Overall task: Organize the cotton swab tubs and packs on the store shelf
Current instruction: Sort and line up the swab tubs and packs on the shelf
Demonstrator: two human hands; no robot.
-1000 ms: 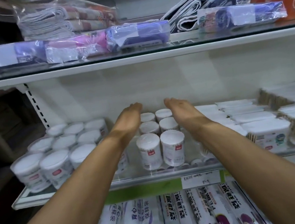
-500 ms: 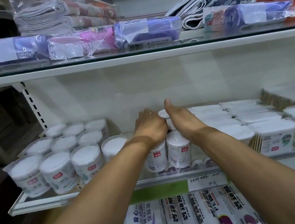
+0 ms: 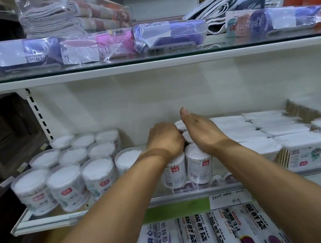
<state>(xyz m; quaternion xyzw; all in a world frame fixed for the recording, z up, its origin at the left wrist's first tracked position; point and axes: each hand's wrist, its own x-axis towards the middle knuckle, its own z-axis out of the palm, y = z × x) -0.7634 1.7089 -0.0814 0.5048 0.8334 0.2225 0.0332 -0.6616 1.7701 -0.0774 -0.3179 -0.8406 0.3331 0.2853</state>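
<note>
Two columns of narrow white cotton swab tubs point(image 3: 199, 166) stand in the middle of the glass shelf point(image 3: 69, 218). My left hand point(image 3: 164, 139) lies over the left column, fingers curled down around the tubs behind the front one. My right hand point(image 3: 201, 130) is flat against the right column's side, thumb up, fingers hidden behind the tubs. Wider swab tubs point(image 3: 66, 185) stand in rows at the left. Flat white swab packs point(image 3: 240, 131) lie stacked just right of my right hand, and boxed swab packs point(image 3: 302, 149) sit further right.
The upper shelf point(image 3: 145, 63) hangs low overhead with bagged cloths point(image 3: 96, 46) on it. Plastic wrap rolls point(image 3: 207, 238) fill the shelf below. A handwritten price tag point(image 3: 229, 197) is on the shelf's front rail. The white back panel is close behind the tubs.
Both hands have closed in on the narrow tubs from either side. My left hand moved right onto the left column and curled. The columns now stand tighter together.
</note>
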